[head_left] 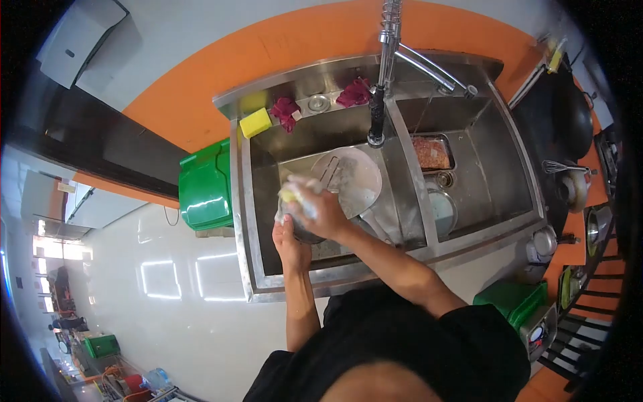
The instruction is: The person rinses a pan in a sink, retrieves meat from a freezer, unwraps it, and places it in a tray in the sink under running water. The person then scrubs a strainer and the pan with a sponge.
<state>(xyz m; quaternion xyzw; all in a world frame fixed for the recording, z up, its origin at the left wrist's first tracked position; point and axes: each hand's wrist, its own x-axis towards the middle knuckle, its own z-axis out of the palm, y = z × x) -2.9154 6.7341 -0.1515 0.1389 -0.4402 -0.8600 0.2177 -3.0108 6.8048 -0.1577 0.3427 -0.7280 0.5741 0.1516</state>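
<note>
Above the left basin of the steel sink [242, 221], my left hand [292, 251] grips the rim of a metal bowl [308, 236], which is mostly hidden behind my hands. My right hand [325, 216] presses a soapy yellow sponge [289, 195] against it; suds cover the fingers. Just beyond, a large pale round dish [367, 175] lies in the basin with foamy water and a metal utensil [328, 173] in it. Beside it, close to my right forearm, is another long-handled metal item [375, 224], partly covered.
A spring faucet [377, 114] hangs over the divider. The right basin holds a tray of reddish food [431, 153] and a round container [442, 213]. A yellow sponge [255, 124] and dark red cloths [286, 112] lie on the back ledge. Green bins [204, 187] flank the sink.
</note>
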